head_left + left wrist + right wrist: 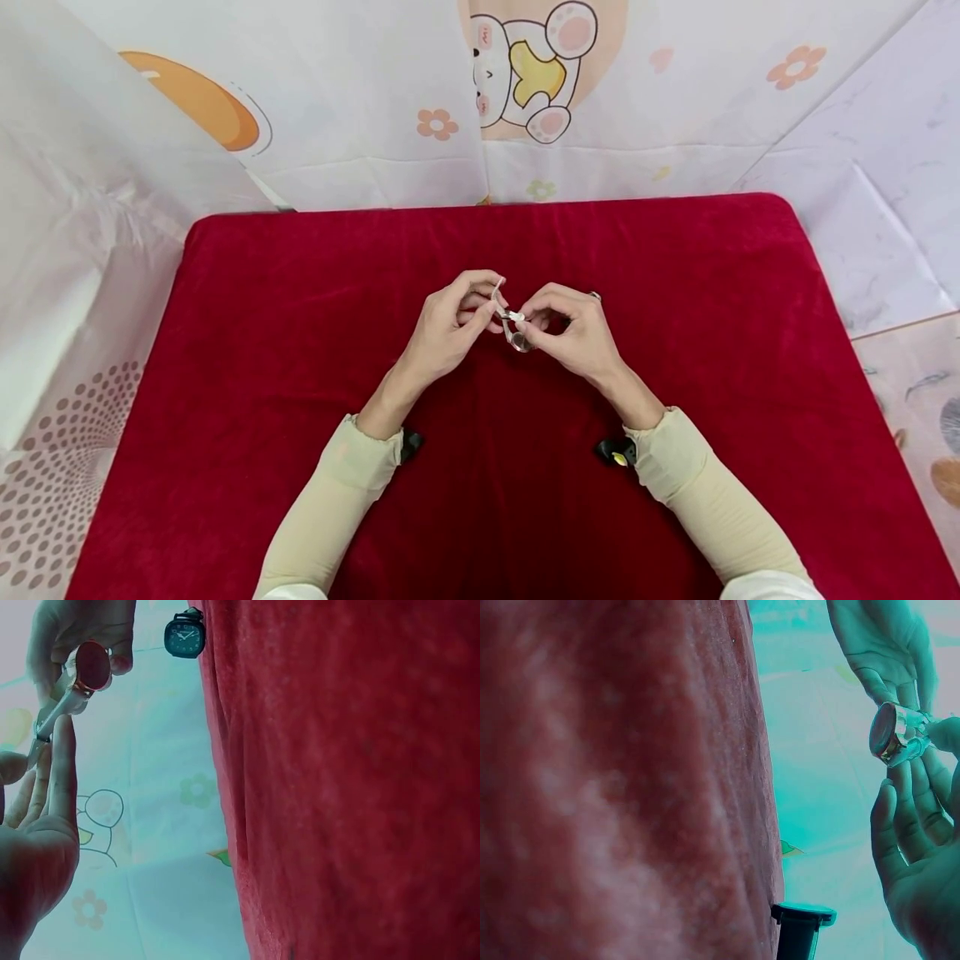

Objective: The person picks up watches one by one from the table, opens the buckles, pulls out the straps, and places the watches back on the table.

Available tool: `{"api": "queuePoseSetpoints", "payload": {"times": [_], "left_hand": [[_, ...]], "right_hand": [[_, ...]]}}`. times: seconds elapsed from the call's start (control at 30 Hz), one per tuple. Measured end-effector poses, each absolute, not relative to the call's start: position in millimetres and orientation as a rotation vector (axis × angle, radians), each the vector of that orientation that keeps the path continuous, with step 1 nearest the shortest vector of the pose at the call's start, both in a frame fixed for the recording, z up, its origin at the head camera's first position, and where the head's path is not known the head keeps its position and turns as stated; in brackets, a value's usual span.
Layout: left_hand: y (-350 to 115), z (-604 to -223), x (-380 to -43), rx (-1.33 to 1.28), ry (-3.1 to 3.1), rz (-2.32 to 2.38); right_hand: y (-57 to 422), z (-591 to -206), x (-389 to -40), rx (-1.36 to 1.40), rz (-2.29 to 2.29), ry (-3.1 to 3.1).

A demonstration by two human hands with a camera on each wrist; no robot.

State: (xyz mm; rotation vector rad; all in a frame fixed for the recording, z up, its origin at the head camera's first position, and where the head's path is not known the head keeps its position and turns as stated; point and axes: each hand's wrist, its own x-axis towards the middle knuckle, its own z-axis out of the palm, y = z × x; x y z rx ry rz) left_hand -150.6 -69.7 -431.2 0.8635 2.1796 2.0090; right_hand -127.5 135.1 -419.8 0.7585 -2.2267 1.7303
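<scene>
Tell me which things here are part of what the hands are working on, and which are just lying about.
In hand:
left hand
right hand
small metal piece with a round end, pinched between both hands

Lying about:
red cloth
printed backdrop sheet

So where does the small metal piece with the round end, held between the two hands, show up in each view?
Head: small metal piece at centre, pinched between left hand and right hand.
Left wrist: top left.
Right wrist: right edge, upper half.
Shared landmark: red cloth.
</scene>
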Motion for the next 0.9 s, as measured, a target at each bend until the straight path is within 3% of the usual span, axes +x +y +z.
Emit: {"api": "queuePoseSetpoints", "payload": {"times": [0.17, 0.4, 0.6, 0.9], "left_hand": [[-72.5, -432.1, -150.6, 0.875, 2.098, 2.043], [-76.1, -434.8, -149.5, 0.863, 2.075, 2.000], [-74.7, -431.4, -148.2, 0.844, 2.119, 1.964], [-72.4, -402.4, -138.1, 0.871, 2.163, 1.946]], "right_hand": [[135.3, -420.6, -129.2, 0.786, 1.719, -2.194], [140.9, -450.0, -138.8, 0.787, 1.747, -2.142], [135.0, -426.6, -128.6, 0.759, 1.774, -2.134], [134.1, -422.3, -128.5, 0.762, 1.812, -2.140]]}}
